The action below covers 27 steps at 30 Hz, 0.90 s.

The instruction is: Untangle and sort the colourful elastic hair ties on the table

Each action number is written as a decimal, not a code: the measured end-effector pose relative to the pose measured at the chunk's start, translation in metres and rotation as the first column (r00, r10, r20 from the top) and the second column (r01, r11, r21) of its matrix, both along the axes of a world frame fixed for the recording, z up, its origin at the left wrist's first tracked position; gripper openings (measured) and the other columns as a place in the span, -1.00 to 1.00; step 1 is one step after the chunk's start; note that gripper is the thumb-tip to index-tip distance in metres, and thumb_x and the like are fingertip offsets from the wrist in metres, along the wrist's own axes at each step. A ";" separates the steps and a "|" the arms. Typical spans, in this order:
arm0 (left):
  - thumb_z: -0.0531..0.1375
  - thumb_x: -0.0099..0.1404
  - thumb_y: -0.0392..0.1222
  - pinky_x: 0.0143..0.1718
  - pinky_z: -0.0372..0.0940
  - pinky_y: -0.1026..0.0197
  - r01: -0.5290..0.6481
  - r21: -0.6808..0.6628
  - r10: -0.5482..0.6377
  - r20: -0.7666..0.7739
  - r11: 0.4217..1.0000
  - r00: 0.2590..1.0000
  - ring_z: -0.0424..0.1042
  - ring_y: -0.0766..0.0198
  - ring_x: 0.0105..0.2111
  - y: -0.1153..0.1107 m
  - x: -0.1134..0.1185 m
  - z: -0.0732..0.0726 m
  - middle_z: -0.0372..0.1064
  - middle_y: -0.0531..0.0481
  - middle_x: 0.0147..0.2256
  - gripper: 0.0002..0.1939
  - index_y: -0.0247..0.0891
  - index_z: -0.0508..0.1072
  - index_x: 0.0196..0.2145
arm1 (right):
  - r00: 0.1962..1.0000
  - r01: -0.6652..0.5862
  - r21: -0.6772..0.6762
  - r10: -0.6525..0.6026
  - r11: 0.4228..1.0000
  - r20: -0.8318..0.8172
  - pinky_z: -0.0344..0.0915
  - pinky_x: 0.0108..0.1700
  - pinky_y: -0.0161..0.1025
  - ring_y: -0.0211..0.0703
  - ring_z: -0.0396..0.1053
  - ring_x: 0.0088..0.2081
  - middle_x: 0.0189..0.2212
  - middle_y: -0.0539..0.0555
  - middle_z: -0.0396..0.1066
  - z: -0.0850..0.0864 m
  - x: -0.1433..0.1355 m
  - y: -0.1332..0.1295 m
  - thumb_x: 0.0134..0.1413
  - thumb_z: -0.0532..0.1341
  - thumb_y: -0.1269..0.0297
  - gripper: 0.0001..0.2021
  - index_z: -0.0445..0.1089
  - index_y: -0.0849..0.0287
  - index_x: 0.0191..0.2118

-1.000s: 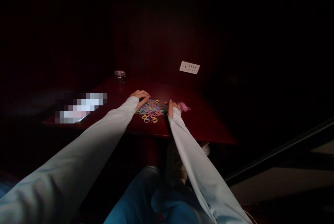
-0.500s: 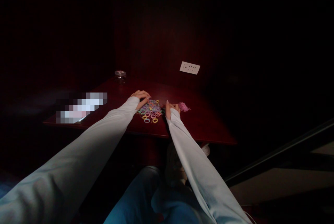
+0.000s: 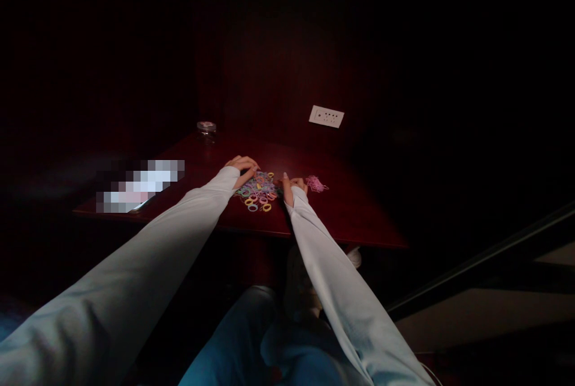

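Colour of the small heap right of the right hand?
Pink; head view.

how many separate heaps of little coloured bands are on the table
2: a multicoloured heap between the left hand and right hand, and a small pink heap just right of the right hand. The hands or shadows may hide more.

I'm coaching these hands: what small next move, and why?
Perhaps the right hand should pick a pink band from the mixed pile: that hand is at its edge, pink bands show there, and the separate heap looks all pink.
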<state>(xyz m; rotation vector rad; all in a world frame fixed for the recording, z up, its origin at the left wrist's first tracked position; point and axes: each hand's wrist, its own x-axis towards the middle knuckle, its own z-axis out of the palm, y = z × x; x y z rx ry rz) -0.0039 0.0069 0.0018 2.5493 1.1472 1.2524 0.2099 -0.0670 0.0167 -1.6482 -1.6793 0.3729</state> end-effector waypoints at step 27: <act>0.07 0.40 -0.06 -0.03 0.23 0.07 -0.011 -0.007 0.011 0.004 1.000 1.000 0.41 0.16 -0.20 -0.010 0.005 0.005 0.57 0.00 -0.19 -0.67 -0.18 0.55 -0.41 | 0.955 0.023 0.002 -0.022 1.000 -0.295 0.22 0.17 -0.13 -0.04 0.39 -0.04 -0.19 0.13 0.43 -0.015 0.010 0.017 0.30 -0.02 -0.21 -0.41 0.66 0.03 -0.23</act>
